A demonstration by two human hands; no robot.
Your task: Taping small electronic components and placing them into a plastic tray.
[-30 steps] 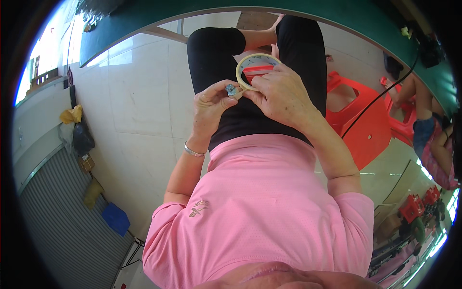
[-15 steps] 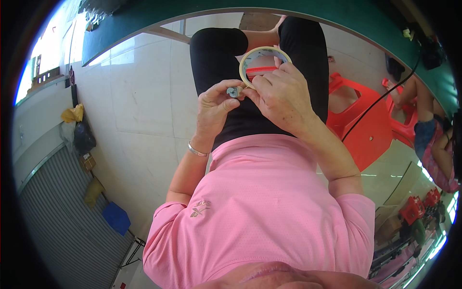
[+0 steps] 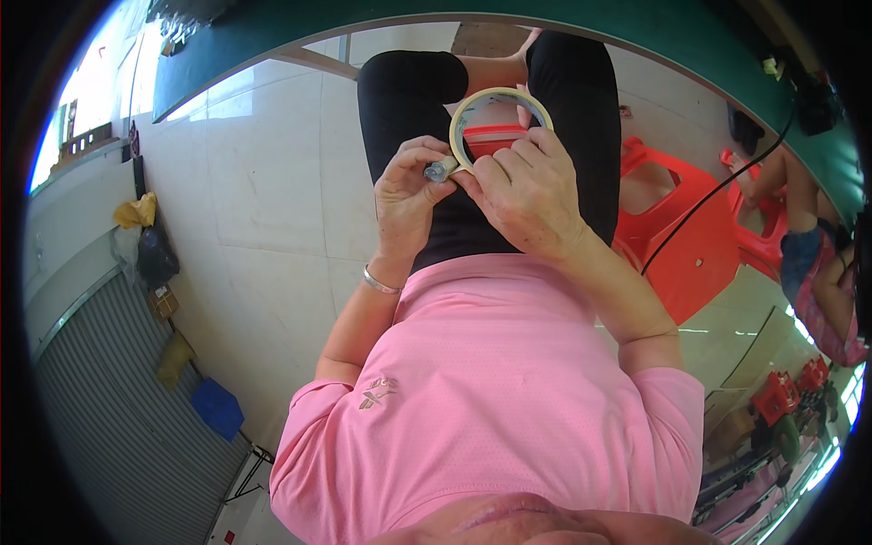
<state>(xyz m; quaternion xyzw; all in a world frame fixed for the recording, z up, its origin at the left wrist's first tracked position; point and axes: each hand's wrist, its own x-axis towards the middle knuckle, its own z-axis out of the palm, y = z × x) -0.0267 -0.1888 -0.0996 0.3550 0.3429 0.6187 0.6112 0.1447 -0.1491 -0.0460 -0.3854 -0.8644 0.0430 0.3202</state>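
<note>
Bundle [image 3: 440, 170]: above the lap [image 3: 574, 113], pinched firmly between thumb and fingers of the left hand [image 3: 406, 193]. Tape roll [image 3: 457, 136] just beside it; its strip appears joined to the bundle, not yet severed; extent of wrapping cannot be told. Right hand [image 3: 530, 186] curled tightly on the near rim. Both elbows bent.

Hands [image 3: 405, 195] [image 3: 531, 186] close together, fingers [image 3: 420, 143] curled; elbows [image 3: 652, 338] bent

Left hand [image 3: 405, 205] pinching small grey bundle [image 3: 440, 170], right hand [image 3: 536, 191] gripping tape roll [image 3: 457, 129], red stool [image 3: 695, 263] at right.
</note>
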